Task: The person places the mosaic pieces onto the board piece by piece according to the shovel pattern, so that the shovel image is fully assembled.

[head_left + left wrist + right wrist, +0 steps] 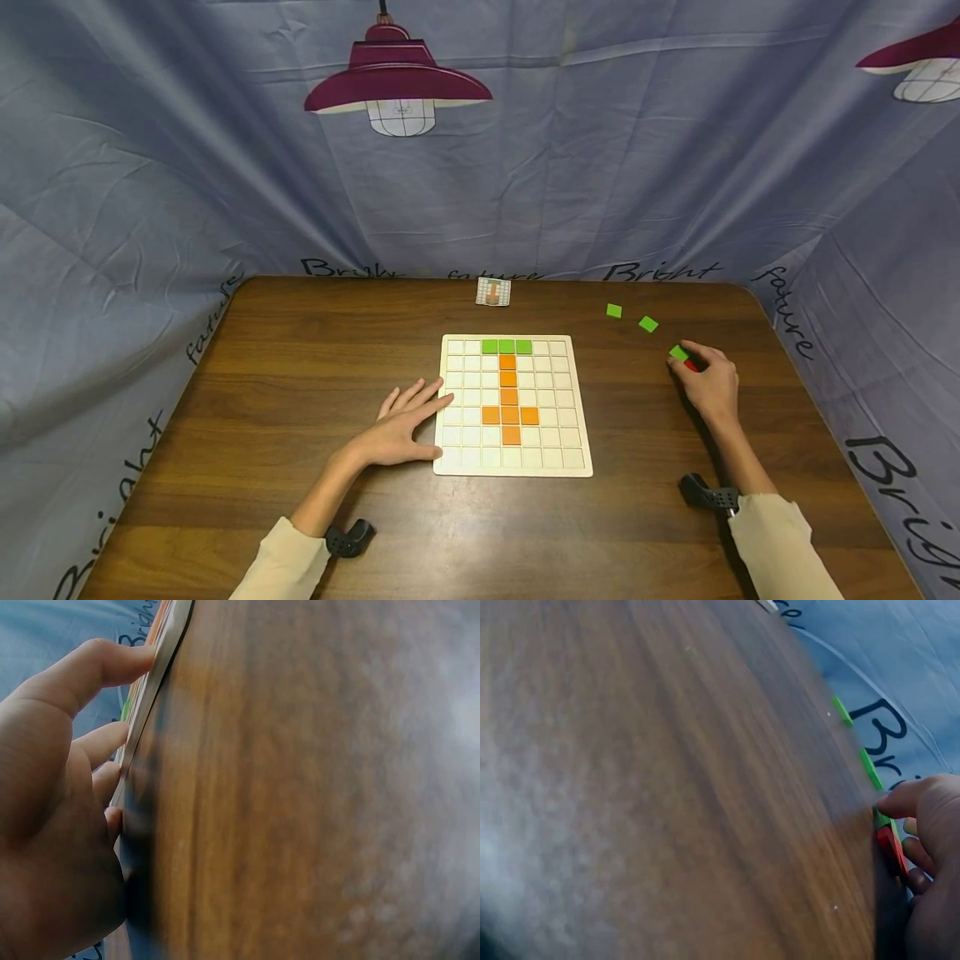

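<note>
A square cream grid board (465, 468) lies on the table. My left hand (397, 433) rests at its left edge, fingers spread and fairly straight, thumb and fingertips on the rim. Three green tiles (507, 347) fill part of the board's top row, and several orange tiles (509, 397) form a cross shape below them. Off to the right, my right hand (712, 387) pinches a green tile (678, 353) between thumb and fingers. A red tile (691, 365) shows under that hand, partly hidden; the right wrist view has the red piece (889, 847) just below the fingers.
Two loose green tiles, one nearer (648, 324) and one farther (614, 311), lie beyond the right hand. A small printed card (492, 292) with a grid picture sits at the table's back edge. A blue curtain (600, 192) hangs behind and around the table.
</note>
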Tool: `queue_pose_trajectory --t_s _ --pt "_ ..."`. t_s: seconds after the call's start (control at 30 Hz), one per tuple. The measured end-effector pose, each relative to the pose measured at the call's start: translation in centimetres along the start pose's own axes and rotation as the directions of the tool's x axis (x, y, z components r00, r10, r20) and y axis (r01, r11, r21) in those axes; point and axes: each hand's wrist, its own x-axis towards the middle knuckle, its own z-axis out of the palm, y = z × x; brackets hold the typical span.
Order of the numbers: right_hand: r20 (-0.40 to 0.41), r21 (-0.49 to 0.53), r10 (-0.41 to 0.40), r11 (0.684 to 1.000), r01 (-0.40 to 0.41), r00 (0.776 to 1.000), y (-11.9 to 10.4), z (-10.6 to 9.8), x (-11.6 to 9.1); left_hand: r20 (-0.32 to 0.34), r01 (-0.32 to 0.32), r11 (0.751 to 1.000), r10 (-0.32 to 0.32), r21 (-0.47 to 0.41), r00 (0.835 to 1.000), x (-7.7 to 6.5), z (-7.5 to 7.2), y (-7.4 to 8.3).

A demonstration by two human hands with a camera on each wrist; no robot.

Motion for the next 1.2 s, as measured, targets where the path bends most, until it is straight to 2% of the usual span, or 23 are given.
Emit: queue_pose_trajectory --t_s 0.43,0.63,0.8,0.9,1.07,1.2 --pt "0.027 -0.069 0.024 0.997 -0.022 0.999 0.3 -0.1 0.3 0.003 -0.005 1.0 0.005 -0.004 1.0 -0.1 0.0 0.0" --pt "0.027 -0.061 0.002 0.998 -0.001 1.0 -0.7 -0.2 -0.2 0.004 0.0 1.0 0.0 -0.005 1.0 0.0 0.0 0.1" --pt "0.056 -0.02 -0.075 0.997 0.076 0.996 -2.3 0.0 -1.1 0.003 0.008 1.0 -0.008 -0.005 1.0 0.0 -0.1 0.2" --pt "0.057 0.005 -0.156 0.988 0.156 0.986 -3.4 0.5 -1.9 -0.001 0.01 1.0 -0.01 -0.002 1.0 0.0 0.0 0.1" --pt "0.101 0.048 -0.272 0.962 0.268 0.957 -5.4 1.5 -3.4 -0.003 0.009 1.0 -0.009 -0.005 1.0 -0.1 0.1 0.1" --pt "0.161 0.079 -0.326 0.945 0.317 0.931 -6.9 2.5 -4.9 0.0 0.003 1.0 -0.003 -0.007 1.0 -0.1 0.0 0.1"
